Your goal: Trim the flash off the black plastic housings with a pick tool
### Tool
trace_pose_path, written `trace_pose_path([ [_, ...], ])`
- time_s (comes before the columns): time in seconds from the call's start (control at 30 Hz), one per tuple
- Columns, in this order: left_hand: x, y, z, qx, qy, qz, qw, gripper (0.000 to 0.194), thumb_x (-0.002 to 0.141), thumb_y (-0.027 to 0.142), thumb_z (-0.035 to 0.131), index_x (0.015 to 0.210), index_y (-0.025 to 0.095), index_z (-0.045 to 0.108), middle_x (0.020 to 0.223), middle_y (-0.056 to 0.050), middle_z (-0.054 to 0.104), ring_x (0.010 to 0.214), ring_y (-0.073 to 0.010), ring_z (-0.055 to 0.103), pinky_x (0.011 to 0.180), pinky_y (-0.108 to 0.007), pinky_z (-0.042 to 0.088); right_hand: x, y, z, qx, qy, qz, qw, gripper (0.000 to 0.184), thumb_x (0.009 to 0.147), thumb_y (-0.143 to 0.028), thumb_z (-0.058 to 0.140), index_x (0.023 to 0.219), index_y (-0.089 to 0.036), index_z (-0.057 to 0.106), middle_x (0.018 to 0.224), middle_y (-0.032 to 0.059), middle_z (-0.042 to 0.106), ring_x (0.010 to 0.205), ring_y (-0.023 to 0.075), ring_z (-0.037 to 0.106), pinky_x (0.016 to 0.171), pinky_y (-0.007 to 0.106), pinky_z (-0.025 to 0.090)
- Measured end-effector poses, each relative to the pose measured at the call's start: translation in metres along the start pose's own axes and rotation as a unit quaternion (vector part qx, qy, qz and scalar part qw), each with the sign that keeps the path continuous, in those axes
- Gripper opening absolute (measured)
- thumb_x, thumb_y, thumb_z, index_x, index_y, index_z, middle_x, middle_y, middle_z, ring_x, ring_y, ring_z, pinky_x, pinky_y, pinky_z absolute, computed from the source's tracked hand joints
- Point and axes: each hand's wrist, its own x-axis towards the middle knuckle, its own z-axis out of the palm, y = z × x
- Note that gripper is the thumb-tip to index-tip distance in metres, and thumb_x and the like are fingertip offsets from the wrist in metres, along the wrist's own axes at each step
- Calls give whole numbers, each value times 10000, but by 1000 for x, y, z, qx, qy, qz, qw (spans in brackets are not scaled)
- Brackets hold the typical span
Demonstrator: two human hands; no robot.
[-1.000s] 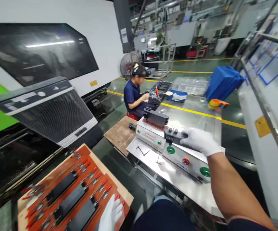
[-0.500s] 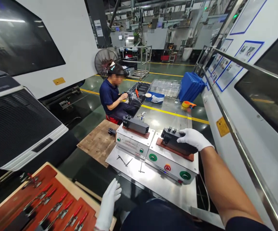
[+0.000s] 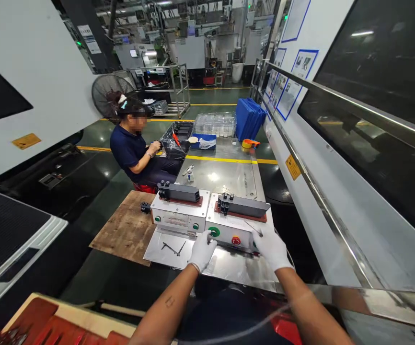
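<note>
Your left hand (image 3: 203, 251), half-open and loosely curled, is at a green button (image 3: 213, 232); your right hand (image 3: 272, 247) pinches a thin metal rod (image 3: 252, 227). The black part (image 3: 247, 207) lies on the right control box (image 3: 225, 235), near the bench's (image 3: 229, 170) near edge. A co-worker (image 3: 126, 148) sits along its left edge.

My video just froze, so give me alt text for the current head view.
The white-gloved left hand is at a green button of the right-hand control box; the right hand is right of its red stop button, beside a thin rod. A dark elongated part rests there, a similar part on the left-hand box; a co-worker sits beyond.
</note>
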Motion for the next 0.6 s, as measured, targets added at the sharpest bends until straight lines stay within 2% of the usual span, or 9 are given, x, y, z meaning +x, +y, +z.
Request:
trace_pose_path([
  [0.03, 6, 2, -1, 23, -9, 17, 1000, 403, 808, 115, 657, 1207, 141, 707, 1190, -139, 712, 1147, -244, 638, 1074, -371, 441, -10, 15, 14, -11, -8, 43, 999, 304, 987, -331, 470, 981, -222, 753, 1025, 93, 744, 854, 235, 703, 720, 315, 483],
  [0.13, 19, 4, -4, 79, -29, 43, 996, 363, 863, 103, 589, 1201, 156, 710, 1246, -143, 701, 1195, -246, 619, 1101, -368, 410, -27, 45, 44, -8, -22, 54, 998, 299, 984, -251, 484, 1142, -243, 737, 1171, 77, 738, 953, 213, 711, 745, 286, 484],
  [0.27, 28, 8, -5, 128, -37, 39, 990, 266, 901, 118, 547, 1089, 177, 726, 1203, -133, 717, 1156, -253, 632, 1068, -372, 420, -21, 54, 56, 7, -37, 65, 997, 276, 995, -244, 485, 1094, -238, 743, 1184, 54, 744, 969, 205, 698, 745, 275, 474],
  [0.4, 31, 12, 2, 131, -24, 1, 991, 139, 890, 154, 577, 935, 189, 704, 1060, -117, 725, 1061, -266, 647, 979, -377, 448, -19, 49, 51, -3, -50, 96, 994, 306, 998, -249, 440, 980, -230, 746, 1095, 49, 754, 889, 196, 686, 690, 268, 446],
  [0.47, 25, 6, 4, 104, -11, -30, 994, 98, 892, 183, 585, 900, 196, 681, 1002, -92, 715, 1022, -249, 647, 944, -358, 458, -26, 40, 50, 6, -60, 89, 994, 326, 993, -238, 419, 981, -233, 745, 1055, 44, 757, 892, 197, 688, 701, 267, 454],
  [0.53, 11, -9, 3, 61, -4, -72, 996, 107, 912, 210, 560, 875, 192, 658, 903, -57, 694, 927, -218, 654, 873, -325, 481, -37, 22, 55, 28, -86, 38, 995, 339, 998, -243, 414, 1095, -242, 738, 1071, 49, 763, 959, 214, 697, 766, 280, 483],
  [0.6, -14, -34, -1, 11, -2, -122, 992, 161, 927, 220, 527, 811, 181, 631, 777, -23, 644, 816, -191, 647, 783, -294, 493, -49, -6, 67, 41, -157, -56, 985, 377, 1002, -230, 418, 1258, -236, 695, 1138, 77, 760, 1042, 240, 698, 851, 309, 502],
])
